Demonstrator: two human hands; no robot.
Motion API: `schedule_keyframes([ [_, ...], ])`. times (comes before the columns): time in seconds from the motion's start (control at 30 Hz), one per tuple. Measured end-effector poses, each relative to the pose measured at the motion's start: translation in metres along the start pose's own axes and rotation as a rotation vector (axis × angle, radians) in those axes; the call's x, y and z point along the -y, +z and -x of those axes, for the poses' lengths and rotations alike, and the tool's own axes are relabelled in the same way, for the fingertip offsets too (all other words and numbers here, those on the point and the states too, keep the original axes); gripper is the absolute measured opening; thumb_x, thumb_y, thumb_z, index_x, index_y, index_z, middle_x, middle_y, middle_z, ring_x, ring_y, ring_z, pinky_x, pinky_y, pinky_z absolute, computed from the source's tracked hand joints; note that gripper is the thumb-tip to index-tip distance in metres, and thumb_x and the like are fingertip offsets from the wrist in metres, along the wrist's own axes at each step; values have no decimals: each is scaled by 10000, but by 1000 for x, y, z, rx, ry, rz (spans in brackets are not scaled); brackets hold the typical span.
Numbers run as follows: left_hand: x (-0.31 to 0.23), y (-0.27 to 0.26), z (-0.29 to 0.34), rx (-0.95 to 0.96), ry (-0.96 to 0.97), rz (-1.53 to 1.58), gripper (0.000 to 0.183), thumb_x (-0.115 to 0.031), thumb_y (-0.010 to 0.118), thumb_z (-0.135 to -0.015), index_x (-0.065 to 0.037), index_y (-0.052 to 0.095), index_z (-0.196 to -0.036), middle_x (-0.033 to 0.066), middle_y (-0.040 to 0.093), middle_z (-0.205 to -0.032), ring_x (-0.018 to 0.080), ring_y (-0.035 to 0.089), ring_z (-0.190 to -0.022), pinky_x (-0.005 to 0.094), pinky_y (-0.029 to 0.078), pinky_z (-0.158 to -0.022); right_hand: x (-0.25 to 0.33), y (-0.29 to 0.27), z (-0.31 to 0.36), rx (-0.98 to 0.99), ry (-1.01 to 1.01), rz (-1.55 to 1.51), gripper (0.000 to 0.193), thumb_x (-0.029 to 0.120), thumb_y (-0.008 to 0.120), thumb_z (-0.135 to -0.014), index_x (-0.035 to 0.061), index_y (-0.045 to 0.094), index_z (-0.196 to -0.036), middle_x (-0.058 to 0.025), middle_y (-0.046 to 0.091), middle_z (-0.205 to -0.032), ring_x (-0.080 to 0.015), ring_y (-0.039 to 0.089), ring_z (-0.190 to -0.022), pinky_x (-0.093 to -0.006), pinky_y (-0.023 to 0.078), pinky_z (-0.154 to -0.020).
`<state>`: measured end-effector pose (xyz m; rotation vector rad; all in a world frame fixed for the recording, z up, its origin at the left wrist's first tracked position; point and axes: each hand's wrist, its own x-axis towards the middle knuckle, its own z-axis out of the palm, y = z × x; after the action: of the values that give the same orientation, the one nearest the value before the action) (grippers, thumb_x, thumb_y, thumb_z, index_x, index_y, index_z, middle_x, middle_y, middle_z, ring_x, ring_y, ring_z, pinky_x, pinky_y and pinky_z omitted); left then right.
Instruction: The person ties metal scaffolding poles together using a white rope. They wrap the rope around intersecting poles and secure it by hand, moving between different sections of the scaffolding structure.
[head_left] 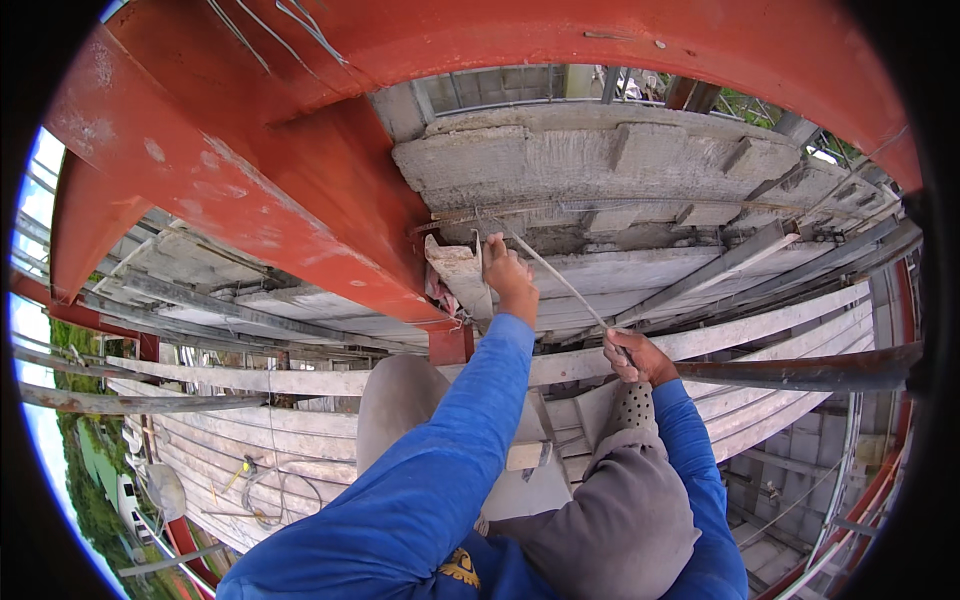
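Observation:
My right hand is closed around the near end of a thin pale rod or cord; I cannot tell which. It slants up and left to a rusty reinforcing bar along the rough concrete beam. My left hand is raised beside its far end, index finger pointing up and the other fingers curled; whatever they grip is hidden. Just left of that hand, a pale whitish block leans by the red steel beam. Blue sleeves cover both arms.
Long pale planks lie across below me, around my grey-trousered knees. A dark metal pipe runs in from the right. Lower left are a coiled cord and a yellow-ended tool. Greenery shows far below, past the left edge.

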<state>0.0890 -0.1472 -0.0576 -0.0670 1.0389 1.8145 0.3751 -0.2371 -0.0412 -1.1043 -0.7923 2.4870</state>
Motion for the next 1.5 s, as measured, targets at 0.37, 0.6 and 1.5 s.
schedule_keyframes([
  [0.37,7,-7,-13,123,-61,329,329,-389,610,-1083,-258,558,-1381,-12,529,-926,177,511,-782,372,432,-683,50,0,20,-17,12,164,462,414,609,-1076,107,501,-749,4,457,-560,-108,412,-353,-283,312,-346],
  [0.6,8,6,-28,72,-79,321,341,-385,635,-1075,-325,557,-1402,-7,503,-1136,213,488,-1014,466,401,-960,51,7,27,-86,12,198,423,416,650,-1056,108,504,-805,-6,490,-581,-110,456,-371,-282,342,-347],
  [1.5,14,19,-31,-70,-41,311,433,-560,651,-1027,-244,546,-1305,20,551,-1101,206,532,-967,425,451,-868,59,7,30,-128,7,245,396,404,632,-1068,105,503,-842,-12,482,-575,-112,436,-363,-281,328,-350],
])
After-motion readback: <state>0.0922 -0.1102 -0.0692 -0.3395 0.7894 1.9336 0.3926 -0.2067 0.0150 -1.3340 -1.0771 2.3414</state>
